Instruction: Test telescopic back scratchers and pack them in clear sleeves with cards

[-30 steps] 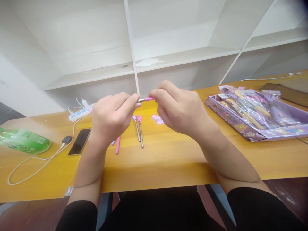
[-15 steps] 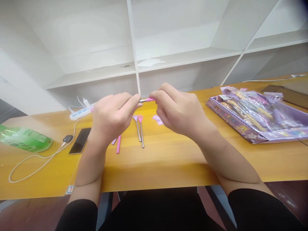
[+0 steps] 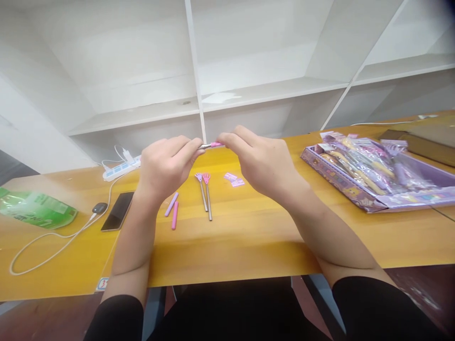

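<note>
Above the yellow wooden table (image 3: 249, 237), my left hand (image 3: 165, 166) and my right hand (image 3: 261, 163) hold one small rod (image 3: 210, 145) between their fingertips. The left fingers pinch its silver metal end and the right fingers pinch its pink end. Below the hands, two little hand-shaped scratchers (image 3: 206, 194) with metal stems lie side by side on the table. A purple sleeve (image 3: 171, 204) and a pink sleeve (image 3: 174, 215) lie to their left. Small pink paper scraps (image 3: 234, 179) lie to their right.
A purple cardboard box (image 3: 341, 184) full of plastic-wrapped items stands at the right. At the left are a black phone (image 3: 117, 211), a white cable (image 3: 53, 246), a power strip (image 3: 121, 168) and a green plastic pack (image 3: 35, 210). White shelving (image 3: 195, 94) rises behind the table.
Both hands stay on the rod, drawn slightly closer together. The view shifted a little, so the purple sleeve now shows fully beside my left wrist.
</note>
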The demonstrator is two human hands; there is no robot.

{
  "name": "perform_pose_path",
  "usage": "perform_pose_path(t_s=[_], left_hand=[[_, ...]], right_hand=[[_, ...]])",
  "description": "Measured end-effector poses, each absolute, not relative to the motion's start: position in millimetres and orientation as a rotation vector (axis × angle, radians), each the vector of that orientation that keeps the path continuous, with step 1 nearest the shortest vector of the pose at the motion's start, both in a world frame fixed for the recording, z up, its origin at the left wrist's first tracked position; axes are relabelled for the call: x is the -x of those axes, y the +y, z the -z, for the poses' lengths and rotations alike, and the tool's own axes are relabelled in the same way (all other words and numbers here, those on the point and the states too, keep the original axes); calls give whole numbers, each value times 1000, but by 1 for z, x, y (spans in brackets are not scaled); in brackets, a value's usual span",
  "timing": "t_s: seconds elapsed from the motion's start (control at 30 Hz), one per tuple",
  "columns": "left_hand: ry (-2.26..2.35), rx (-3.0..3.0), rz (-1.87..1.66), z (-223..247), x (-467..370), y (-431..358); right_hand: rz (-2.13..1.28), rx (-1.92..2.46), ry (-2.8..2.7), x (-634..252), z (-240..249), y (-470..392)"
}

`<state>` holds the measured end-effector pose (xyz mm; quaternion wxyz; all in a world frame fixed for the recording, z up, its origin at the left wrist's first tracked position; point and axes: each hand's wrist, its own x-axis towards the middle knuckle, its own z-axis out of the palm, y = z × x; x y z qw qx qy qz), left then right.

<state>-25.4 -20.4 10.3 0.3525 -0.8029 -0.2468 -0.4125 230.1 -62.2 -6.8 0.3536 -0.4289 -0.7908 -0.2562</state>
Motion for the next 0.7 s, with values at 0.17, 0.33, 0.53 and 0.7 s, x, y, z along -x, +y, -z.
perform_pose_path(t_s=[0.17, 0.33, 0.53, 0.7], left_hand=[[-616, 2031, 1044, -9, 24, -17], [-635, 1991, 1055, -11, 36, -9], [-612, 1746, 1205, -29, 137, 73], [-392, 1546, 1298, -45, 214, 126]], right_hand=[[684, 1140, -2021, -227, 7, -62], [713, 1200, -1922, -234, 5, -50], [700, 1478, -1541, -308, -16, -10], [741, 1455, -1365, -369, -20, 8]])
